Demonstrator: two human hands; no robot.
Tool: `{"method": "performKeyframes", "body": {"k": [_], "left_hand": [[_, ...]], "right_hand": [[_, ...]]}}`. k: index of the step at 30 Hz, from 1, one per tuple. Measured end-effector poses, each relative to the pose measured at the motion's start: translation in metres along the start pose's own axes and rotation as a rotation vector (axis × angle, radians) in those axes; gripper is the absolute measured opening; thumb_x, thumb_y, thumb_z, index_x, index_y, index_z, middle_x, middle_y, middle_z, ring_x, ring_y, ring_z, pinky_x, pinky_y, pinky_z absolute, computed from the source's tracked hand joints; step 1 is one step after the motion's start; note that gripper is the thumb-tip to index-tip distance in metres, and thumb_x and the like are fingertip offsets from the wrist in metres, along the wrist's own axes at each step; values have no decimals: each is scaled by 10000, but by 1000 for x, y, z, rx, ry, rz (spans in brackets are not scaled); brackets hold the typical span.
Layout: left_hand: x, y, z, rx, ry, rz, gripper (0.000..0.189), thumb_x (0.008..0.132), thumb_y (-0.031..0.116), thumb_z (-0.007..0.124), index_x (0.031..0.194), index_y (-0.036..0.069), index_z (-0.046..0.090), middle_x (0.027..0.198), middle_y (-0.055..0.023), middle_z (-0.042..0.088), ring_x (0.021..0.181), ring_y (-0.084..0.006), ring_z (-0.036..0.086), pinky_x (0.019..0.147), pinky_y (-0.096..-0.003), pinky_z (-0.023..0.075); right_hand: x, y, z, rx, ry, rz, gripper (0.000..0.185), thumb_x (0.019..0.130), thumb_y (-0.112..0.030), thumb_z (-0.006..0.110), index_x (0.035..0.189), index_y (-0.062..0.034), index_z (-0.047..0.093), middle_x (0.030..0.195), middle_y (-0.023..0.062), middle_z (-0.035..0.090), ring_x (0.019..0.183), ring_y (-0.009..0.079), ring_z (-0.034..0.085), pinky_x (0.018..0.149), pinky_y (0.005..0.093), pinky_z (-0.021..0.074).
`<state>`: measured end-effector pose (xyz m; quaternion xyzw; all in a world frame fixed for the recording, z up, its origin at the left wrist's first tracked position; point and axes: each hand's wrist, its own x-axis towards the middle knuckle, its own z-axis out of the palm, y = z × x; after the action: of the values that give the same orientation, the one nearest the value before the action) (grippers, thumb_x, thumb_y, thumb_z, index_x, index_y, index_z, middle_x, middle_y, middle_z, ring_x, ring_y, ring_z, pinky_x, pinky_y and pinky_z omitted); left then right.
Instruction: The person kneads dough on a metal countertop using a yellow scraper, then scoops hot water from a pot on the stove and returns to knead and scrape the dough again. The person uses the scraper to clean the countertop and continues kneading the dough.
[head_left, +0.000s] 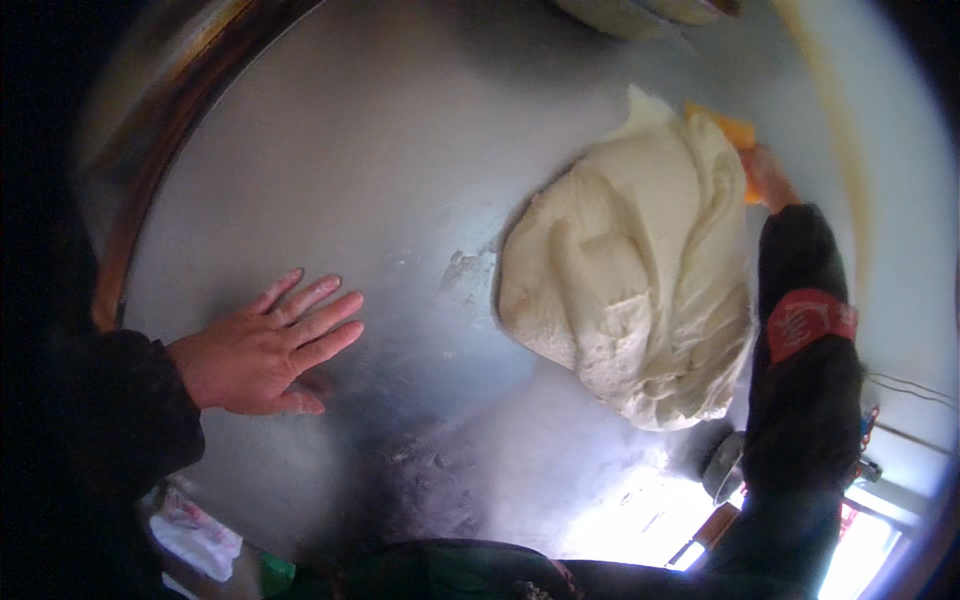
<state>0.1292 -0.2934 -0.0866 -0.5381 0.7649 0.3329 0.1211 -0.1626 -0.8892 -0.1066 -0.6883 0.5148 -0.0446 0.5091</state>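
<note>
A large, folded mass of pale dough (630, 277) lies on a smooth metal worktop (300, 150), to the right of centre. Its surface is smooth on top and rougher along the lower edge. At the dough's far right edge, my right hand (769, 176) grips an orange dough scraper (724, 127). Part of the scraper and some of the fingers are hidden by the dough. My left hand (274, 349) is palm down over the worktop with its fingers spread, well apart from the dough and holding nothing. Whether it touches the metal is unclear.
A bowl (622, 16) is cut off by the top edge. Near my right sleeve are a metal dish (724, 469) and a brown-handled object (716, 525). A printed white bag (199, 536) lies at lower left. A raised brown rim (161, 165) bounds the left side.
</note>
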Motion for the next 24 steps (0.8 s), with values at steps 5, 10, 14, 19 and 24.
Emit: {"method": "performKeyframes", "body": {"k": [5,10,14,19,24], "left_hand": [[0,2,-4,-3,-14,7,759,845,539,426,1398,102,144,1467,-106,48,1350,-290,51,1079,-477,63],[-2,1,3,8,72,16,737,849,508,445,1392,90,172,1468,-93,65,1349,-286,63,1080,-470,80],[-3,2,4,39,154,13,725,860,492,436,1396,93,155,1469,-86,56,1350,-282,56,1088,-452,72],[4,-8,-8,74,128,-8,717,868,477,424,1401,99,129,1471,-81,30,1353,-269,25,1095,-433,44],[15,0,-22,-27,249,-101,655,883,378,432,1394,79,151,1455,-115,106,1340,-278,109,1089,-424,85]], "right_hand": [[18,-43,35,-329,-66,-186,251,729,-153,655,934,-15,608,830,46,628,707,155,582,621,319,471],[-11,-84,77,-559,-252,-393,280,772,-189,643,993,-22,602,930,41,635,807,141,567,741,308,452],[-57,-103,121,-586,-368,-479,276,790,-183,633,1004,-11,603,936,37,637,830,132,553,777,301,438],[-154,-128,120,-780,-326,-536,207,809,-194,624,964,-57,616,875,55,647,770,141,577,714,298,460],[-306,-75,125,-1263,-13,-1068,249,690,-145,602,929,-78,576,792,76,562,730,231,574,643,340,481]]}}
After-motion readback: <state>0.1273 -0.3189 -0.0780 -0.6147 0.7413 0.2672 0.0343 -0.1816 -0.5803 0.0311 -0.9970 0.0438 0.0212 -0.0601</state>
